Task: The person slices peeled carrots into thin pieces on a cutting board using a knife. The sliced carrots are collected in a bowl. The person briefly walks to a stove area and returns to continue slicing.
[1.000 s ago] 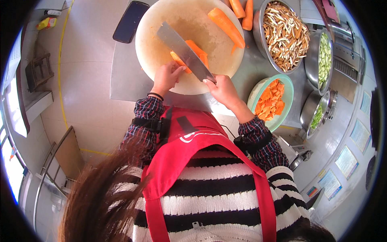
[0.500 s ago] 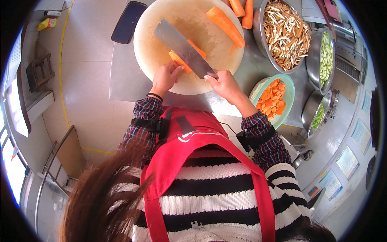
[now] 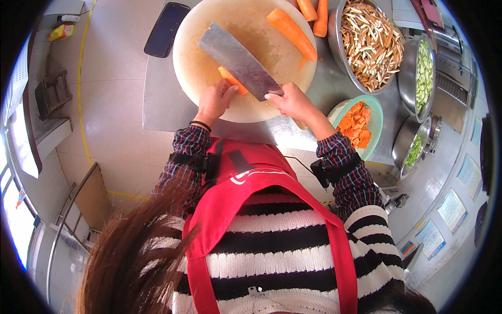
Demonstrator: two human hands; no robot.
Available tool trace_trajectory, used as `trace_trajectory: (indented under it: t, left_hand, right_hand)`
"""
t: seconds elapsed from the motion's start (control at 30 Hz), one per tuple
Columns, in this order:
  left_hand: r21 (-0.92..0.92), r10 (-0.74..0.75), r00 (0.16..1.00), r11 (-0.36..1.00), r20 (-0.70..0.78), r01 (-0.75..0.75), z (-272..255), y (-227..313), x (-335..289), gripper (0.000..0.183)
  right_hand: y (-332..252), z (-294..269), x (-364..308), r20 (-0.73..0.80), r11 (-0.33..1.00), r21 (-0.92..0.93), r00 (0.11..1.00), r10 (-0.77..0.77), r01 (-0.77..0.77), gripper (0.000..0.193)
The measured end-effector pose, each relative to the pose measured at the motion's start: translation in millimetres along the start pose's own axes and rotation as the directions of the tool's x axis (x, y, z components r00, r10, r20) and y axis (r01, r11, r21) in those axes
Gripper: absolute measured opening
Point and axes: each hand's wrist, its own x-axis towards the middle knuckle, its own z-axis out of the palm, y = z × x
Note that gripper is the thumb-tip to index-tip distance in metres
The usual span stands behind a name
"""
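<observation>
My right hand [image 3: 292,102] is closed around the handle end of a cleaver [image 3: 238,60], whose broad blade slants to the far left above the round cutting board [image 3: 191,68]. Under the near side of the blade lies a piece of carrot [image 3: 231,80], partly hidden by it. My left hand [image 3: 216,100] has its fingers bent and closed on the near end of that piece. A larger peeled carrot [image 3: 293,34] rests at the board's far right, apart from both hands.
A black phone [image 3: 167,30] lies left of the board. More carrots [image 3: 320,18] sit beyond it. To the right stand a metal bowl of brown-and-white strips [image 3: 371,47], a green basket [image 3: 375,125] with orange slices, and metal bowls of green pieces [image 3: 422,78] [image 3: 414,150].
The cleaver has shifted slightly, and its blade now covers the carrot part that showed on its far side. My right hand has moved a little to the right; the left stays put.
</observation>
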Motion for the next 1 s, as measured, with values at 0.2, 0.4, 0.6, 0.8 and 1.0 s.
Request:
trace_trajectory:
  t: [0.2, 0.4, 0.6, 0.8, 1.0]
  left_hand:
    - [-0.097, 0.001, 1.000, 0.995, 0.031, 0.002, -1, -1, -1, 0.029]
    - [-0.111, 0.009, 1.000, 0.994, 0.020, -0.007, 4, 1, -7, 0.025]
    - [-0.184, 0.017, 0.993, 0.983, 0.119, 0.005, 1, -8, -4, 0.027]
    - [-0.119, 0.020, 0.996, 0.993, 0.091, -0.009, 2, -11, -5, 0.026]
    - [-0.134, 0.051, 0.995, 0.990, 0.084, -0.039, 1, -12, -4, 0.025]
  right_hand:
    - [-9, 10, 13, -0.025, 0.997, 0.072, 0.999, 0.030, -0.028, 0.033]
    - [-12, 41, -2, -0.212, 0.974, -0.217, 0.970, -0.119, 0.072, 0.028]
    - [-14, 56, -2, -0.269, 0.944, -0.325, 0.952, -0.143, 0.050, 0.029]
    - [-18, 66, -7, -0.306, 0.937, -0.347, 0.939, -0.154, 0.041, 0.030]
    - [-15, 70, -2, -0.309, 0.926, -0.378, 0.945, -0.105, -0.021, 0.031]
